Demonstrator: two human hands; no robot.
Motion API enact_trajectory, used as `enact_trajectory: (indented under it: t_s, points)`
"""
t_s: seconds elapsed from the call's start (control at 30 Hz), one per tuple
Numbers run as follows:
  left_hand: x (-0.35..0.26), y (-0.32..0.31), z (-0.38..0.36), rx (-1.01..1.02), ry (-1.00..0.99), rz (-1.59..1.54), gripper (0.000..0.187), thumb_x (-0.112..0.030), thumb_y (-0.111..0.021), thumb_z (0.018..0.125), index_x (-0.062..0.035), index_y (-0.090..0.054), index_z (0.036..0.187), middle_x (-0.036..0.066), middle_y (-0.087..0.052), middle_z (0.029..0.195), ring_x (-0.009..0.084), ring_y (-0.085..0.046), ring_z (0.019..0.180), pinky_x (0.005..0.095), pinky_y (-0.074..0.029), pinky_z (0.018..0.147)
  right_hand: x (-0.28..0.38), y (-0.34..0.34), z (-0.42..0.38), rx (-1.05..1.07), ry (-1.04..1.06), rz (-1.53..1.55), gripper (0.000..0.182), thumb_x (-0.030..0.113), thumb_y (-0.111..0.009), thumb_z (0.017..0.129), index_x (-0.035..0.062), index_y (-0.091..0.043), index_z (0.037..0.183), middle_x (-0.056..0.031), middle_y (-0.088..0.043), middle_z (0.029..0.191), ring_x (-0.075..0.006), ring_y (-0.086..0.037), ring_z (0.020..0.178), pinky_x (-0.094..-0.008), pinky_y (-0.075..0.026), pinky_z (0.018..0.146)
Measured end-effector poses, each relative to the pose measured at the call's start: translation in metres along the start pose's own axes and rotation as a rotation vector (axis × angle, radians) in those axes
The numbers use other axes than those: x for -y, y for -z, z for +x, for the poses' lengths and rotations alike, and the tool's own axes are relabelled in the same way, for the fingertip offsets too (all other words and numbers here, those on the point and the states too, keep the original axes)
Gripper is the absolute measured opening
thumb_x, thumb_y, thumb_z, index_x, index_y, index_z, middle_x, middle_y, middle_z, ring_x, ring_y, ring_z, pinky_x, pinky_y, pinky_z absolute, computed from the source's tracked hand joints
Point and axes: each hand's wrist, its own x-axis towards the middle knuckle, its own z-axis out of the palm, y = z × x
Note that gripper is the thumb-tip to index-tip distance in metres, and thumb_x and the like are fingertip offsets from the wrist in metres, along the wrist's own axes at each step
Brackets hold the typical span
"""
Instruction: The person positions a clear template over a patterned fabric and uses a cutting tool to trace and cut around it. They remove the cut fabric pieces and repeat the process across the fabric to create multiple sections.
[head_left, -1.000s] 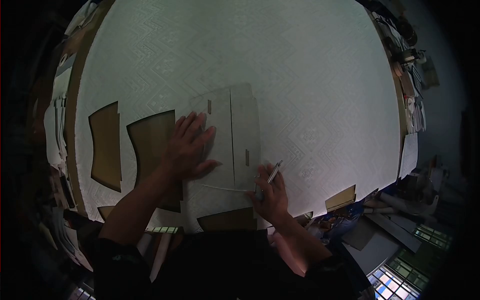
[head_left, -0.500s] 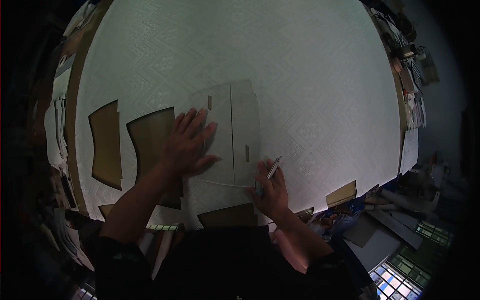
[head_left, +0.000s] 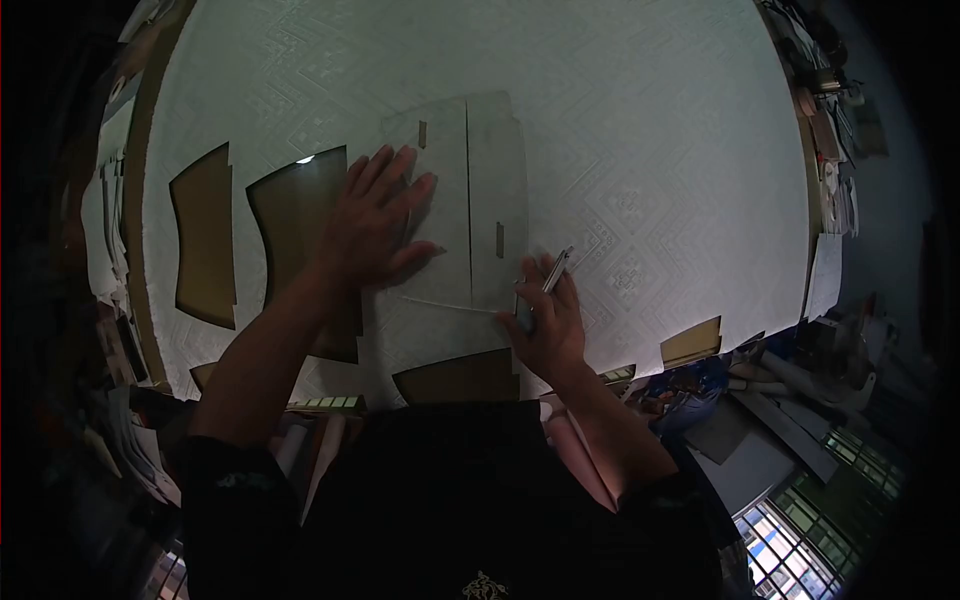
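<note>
A pale, flat pattern template with a long slit and two small slots lies on a large whitish sheet embossed with zigzags. My left hand rests on the template's left side, palm down with fingers stretched out. At its lower right corner, my right hand is closed around a slim silver pen-like tool, which points up and to the right. The tool's exact kind is not clear, and the fingers cover its lower part.
Curved cut-outs in the sheet show the brown tabletop left of the template and along the near edge. Papers and tools line the right side. Stacked sheets stand at the left. Boards lie at lower right.
The whole view has shifted, so the sheet, template and hands appear higher in the picture. Both hands keep about the same places on the template.
</note>
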Motion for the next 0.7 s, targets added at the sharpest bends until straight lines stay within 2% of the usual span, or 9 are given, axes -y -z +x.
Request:
enact_trajectory:
  t_s: [0.33, 0.57, 0.7]
  points:
    - [0.0021, 0.0001, 0.0014, -0.005, -0.045, 0.005, 0.079, -0.056, -0.078, 0.085, -0.0097, -0.058, 0.146, 0.023, -0.041, 0.161, 0.0465, -0.038, 0.149, 0.0591, -0.028, 0.123, 0.001, -0.0006, -0.0002, -0.002, -0.01, 0.018, 0.05, 0.022, -0.085, 0.085, 0.0092, -0.053, 0.122, -0.0231, -0.06, 0.147, -0.0491, -0.048, 0.142, -0.0601, -0.039, 0.118]
    - [0.0041, -0.0005, 0.0002, -0.032, -0.039, -0.039, 0.079, -0.056, -0.078, 0.085, -0.0101, -0.058, 0.146, 0.023, -0.041, 0.161, 0.0468, -0.038, 0.149, 0.059, -0.028, 0.123, 0.0017, -0.0017, -0.0005, -0.02, 0.0, 0.007, 0.049, 0.022, -0.084, 0.086, 0.0091, -0.054, 0.122, -0.023, -0.06, 0.148, -0.0482, -0.048, 0.143, -0.0602, -0.038, 0.118]
    - [0.0036, 0.0002, 0.0006, -0.02, -0.034, -0.037, 0.079, -0.055, -0.079, 0.084, -0.0108, -0.058, 0.146, 0.023, -0.04, 0.161, 0.0466, -0.037, 0.15, 0.0591, -0.028, 0.124, 0.0009, -0.0028, -0.002, -0.022, -0.009, -0.001, 0.046, 0.025, -0.084, 0.086, 0.0105, -0.056, 0.12, -0.0196, -0.059, 0.148, -0.0462, -0.05, 0.141, -0.0605, -0.038, 0.118]
